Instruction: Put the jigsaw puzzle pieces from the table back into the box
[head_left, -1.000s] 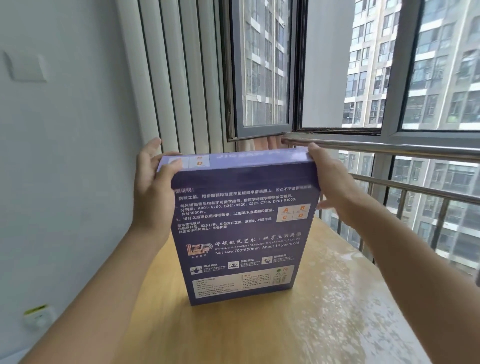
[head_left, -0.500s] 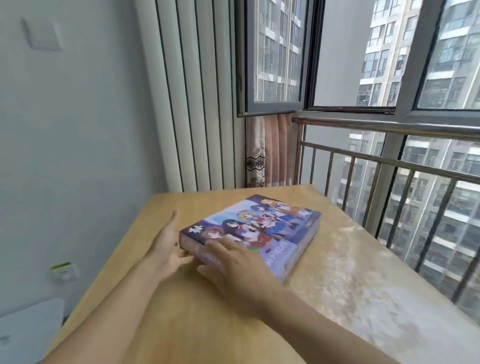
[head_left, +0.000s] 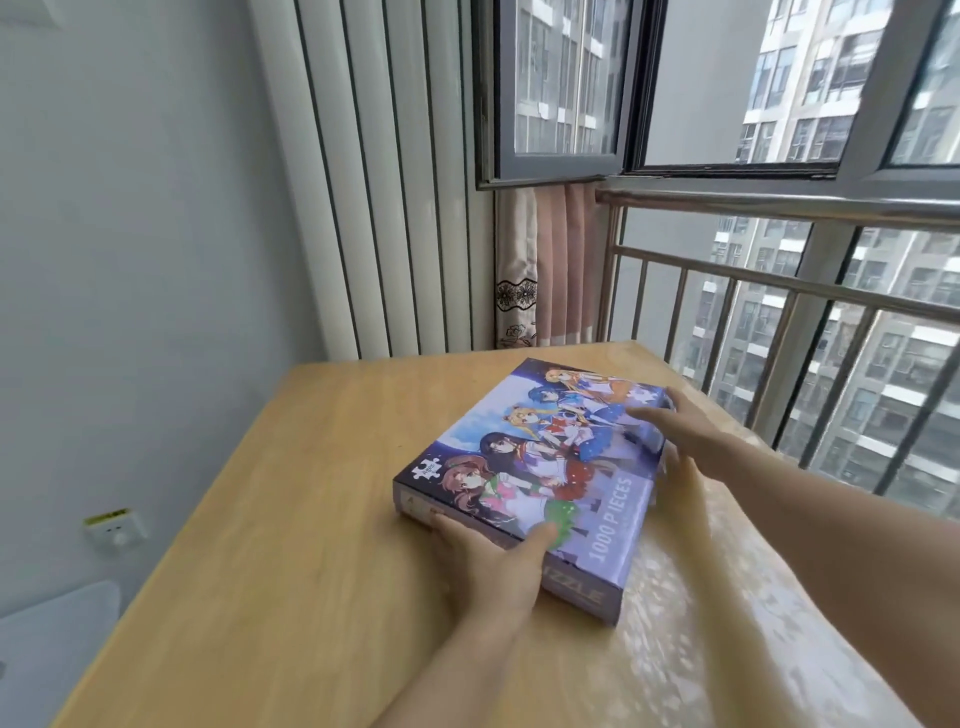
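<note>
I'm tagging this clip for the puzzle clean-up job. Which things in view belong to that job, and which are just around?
Part of the job:
- puzzle box, closed, flat on the table
- left hand gripping its near edge
- right hand at its far right side
No loose pieces show.

Just around:
- curtain
- railing
- wall socket
- open window

High-rise flat: wooden table (head_left: 249, 519) by railed window (head_left: 779, 291), curtain (head_left: 545, 270), tower blocks outside.

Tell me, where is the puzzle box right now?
The puzzle box lies flat on the wooden table, right of centre near the window railing, between the left hand and right hand.
</note>
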